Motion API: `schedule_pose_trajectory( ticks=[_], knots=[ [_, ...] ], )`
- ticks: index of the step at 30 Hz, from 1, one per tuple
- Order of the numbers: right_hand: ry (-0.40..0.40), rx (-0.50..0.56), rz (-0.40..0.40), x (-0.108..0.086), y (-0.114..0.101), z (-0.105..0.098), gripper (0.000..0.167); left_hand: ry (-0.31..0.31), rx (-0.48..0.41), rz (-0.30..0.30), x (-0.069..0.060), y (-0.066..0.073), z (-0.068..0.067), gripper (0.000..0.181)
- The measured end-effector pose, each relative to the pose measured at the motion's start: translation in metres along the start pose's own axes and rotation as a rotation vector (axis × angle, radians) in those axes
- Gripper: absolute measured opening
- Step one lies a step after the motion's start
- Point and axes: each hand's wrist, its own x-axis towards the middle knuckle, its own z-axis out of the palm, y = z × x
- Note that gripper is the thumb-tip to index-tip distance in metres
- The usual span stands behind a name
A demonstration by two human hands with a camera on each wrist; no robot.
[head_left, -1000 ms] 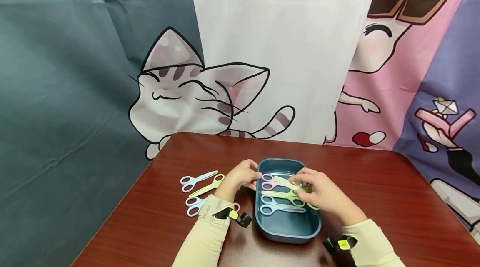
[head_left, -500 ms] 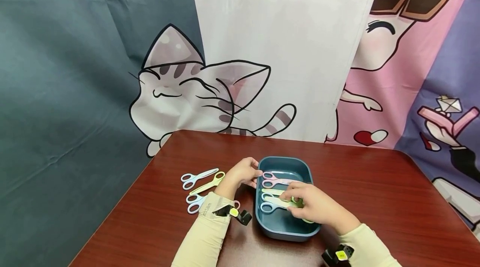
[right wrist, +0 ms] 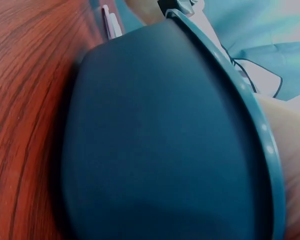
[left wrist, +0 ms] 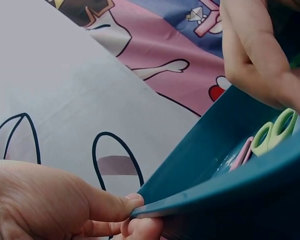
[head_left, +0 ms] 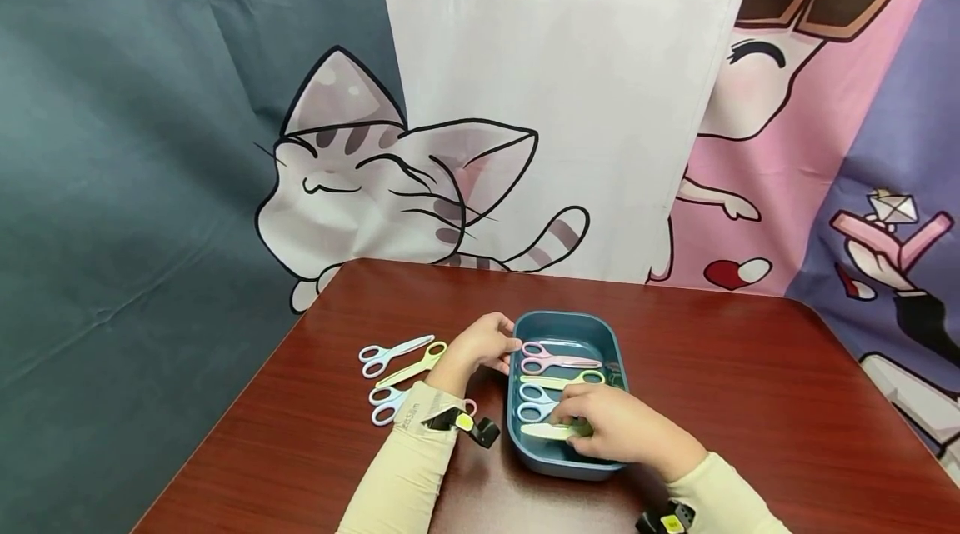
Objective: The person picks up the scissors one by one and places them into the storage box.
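Note:
A dark teal box (head_left: 567,470) stands on the table with scissors lying crosswise in it. My left hand (head_left: 482,342) pinches its left rim, thumb on top and fingers below in the left wrist view. Inside the box's near end, my right hand (head_left: 622,427) holds pale green scissors (head_left: 546,431), blade pointing left, handles hidden by the hand. Behind them lie light blue scissors (head_left: 536,404), partly covered by that hand, then green scissors (head_left: 547,382) and pink scissors (head_left: 558,362). The right wrist view shows mostly the box's outer wall (right wrist: 155,135).
Left of the box on the red-brown table (head_left: 300,442) lie blue scissors (head_left: 390,356), green scissors (head_left: 412,368) and more blue scissors (head_left: 386,407). A pink handle loop (head_left: 470,406) shows beside the left forearm. A printed curtain (head_left: 547,101) hangs behind the table.
My right hand has carried the pale green scissors from over the box's far part to its near end, in front of the blue scissors. The left hand stays at the rim.

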Motion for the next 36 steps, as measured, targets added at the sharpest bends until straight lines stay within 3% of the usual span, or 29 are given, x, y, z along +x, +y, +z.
schedule_pose_trajectory(
  ticks=[12,36],
  knots=[
    [-0.109,-0.084,0.054,0.010,-0.007,0.004,0.024,0.004,0.004,0.000,-0.002,0.001,0.001,0.025],
    [-0.102,-0.103,0.075,0.011,-0.009,0.006,0.022,0.005,0.025,-0.002,-0.002,0.002,0.000,0.026]
  ],
)
